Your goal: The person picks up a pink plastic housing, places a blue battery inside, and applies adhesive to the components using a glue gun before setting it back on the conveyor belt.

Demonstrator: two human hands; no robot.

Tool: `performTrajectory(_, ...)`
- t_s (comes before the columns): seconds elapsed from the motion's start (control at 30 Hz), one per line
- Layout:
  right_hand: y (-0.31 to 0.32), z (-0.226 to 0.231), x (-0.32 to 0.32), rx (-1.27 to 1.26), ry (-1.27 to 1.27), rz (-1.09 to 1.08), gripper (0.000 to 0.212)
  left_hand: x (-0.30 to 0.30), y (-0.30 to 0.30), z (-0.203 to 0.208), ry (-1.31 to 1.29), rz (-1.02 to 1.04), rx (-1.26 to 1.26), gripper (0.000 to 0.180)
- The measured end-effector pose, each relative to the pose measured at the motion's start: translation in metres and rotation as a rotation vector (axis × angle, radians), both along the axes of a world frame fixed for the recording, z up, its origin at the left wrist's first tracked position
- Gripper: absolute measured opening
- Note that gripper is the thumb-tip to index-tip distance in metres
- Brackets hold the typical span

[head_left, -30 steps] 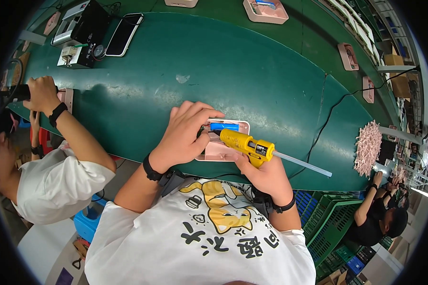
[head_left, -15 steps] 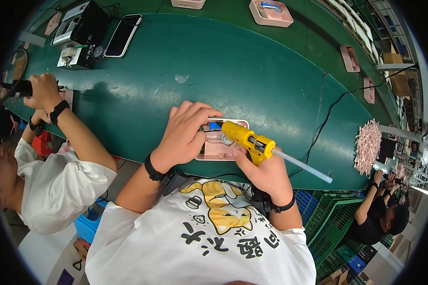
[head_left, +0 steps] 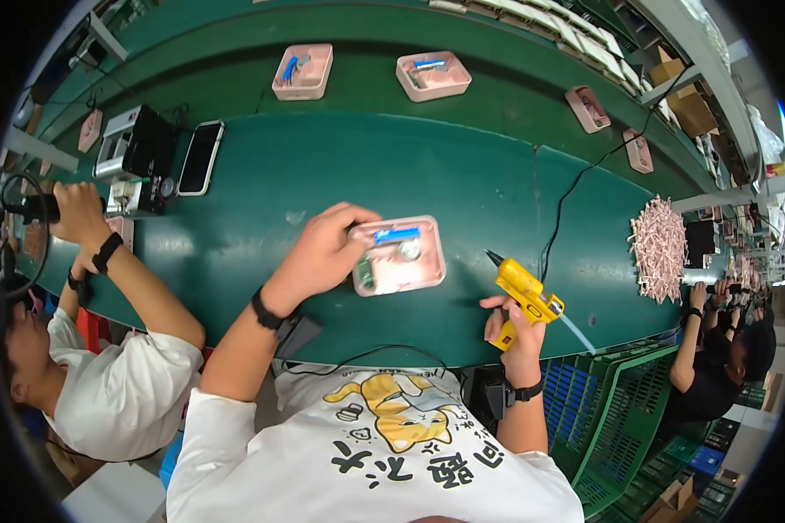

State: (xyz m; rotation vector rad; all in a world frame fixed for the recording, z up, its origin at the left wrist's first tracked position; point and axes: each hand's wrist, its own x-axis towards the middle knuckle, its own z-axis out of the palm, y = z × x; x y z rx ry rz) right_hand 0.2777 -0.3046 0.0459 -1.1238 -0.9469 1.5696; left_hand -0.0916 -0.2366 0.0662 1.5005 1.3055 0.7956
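My left hand [head_left: 323, 253] grips the left edge of a pink plastic housing [head_left: 420, 275], tilted with its open side toward me. In the housing are a blue battery cell [head_left: 398, 235], a small round silvery part [head_left: 409, 251] and a green piece [head_left: 366, 274] at the lower left corner, blurred. To the right, my right hand [head_left: 516, 336] is wrapped round the handle of a yellow hot glue gun [head_left: 525, 288]. Its dark nozzle points up and left, apart from the housing, and a pale glue stick [head_left: 577, 334] sticks out of the back.
On the far green belt stand more pink housings [head_left: 433, 91]. A phone [head_left: 201, 159] and a black-and-silver machine [head_left: 137, 144] are at the left, by a co-worker's hand [head_left: 78, 213]. A pile of pink pieces [head_left: 658, 251], a black cable [head_left: 576, 181] and green crates [head_left: 615, 410] are rightward.
The glue gun has moved right and down, off the housing, and its nozzle now points up-left. My left hand has tilted the housing up. The view has shifted to show more of the belt.
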Motion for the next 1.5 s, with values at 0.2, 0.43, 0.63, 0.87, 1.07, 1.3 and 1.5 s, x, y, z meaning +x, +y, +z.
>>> performTrajectory(0.2, -0.016, -0.037, 0.016, 0.16, 0.14, -0.168, 0.021, 0.085, 0.111, -0.03, -0.13, 0.175, 0.041, 0.027)
performTrajectory(0.43, -0.01, -0.042, 0.015, 0.184, 0.171, -0.168, 0.018, 0.121, 0.207, -0.053, 0.394, 0.305, 0.674, 0.039)
performTrajectory(0.63, -0.009, -0.046, 0.017, 0.194, 0.177, -0.152, 0.016, 0.082, 0.251, -0.048, 0.812, 0.354, 0.82, 0.048)
performTrajectory(0.87, -0.003, -0.042, 0.015, 0.174, 0.163, -0.14, 0.014, 0.038, 0.251, -0.051, 1.008, 0.37, 0.892, 0.055)
performTrajectory(1.07, -0.003, -0.042, 0.017, 0.173, 0.163, -0.14, 0.014, 0.026, 0.249, -0.041, 1.096, 0.725, 0.545, 0.076)
performTrajectory(1.3, -0.007, -0.045, 0.014, 0.172, 0.151, -0.16, 0.013, -0.012, 0.241, -0.011, 0.903, 0.515, 0.306, 0.071)
performTrajectory(1.5, -0.003, -0.044, 0.016, 0.169, 0.155, -0.178, 0.013, -0.024, 0.139, 0.005, 0.553, 0.186, 0.703, 0.07)
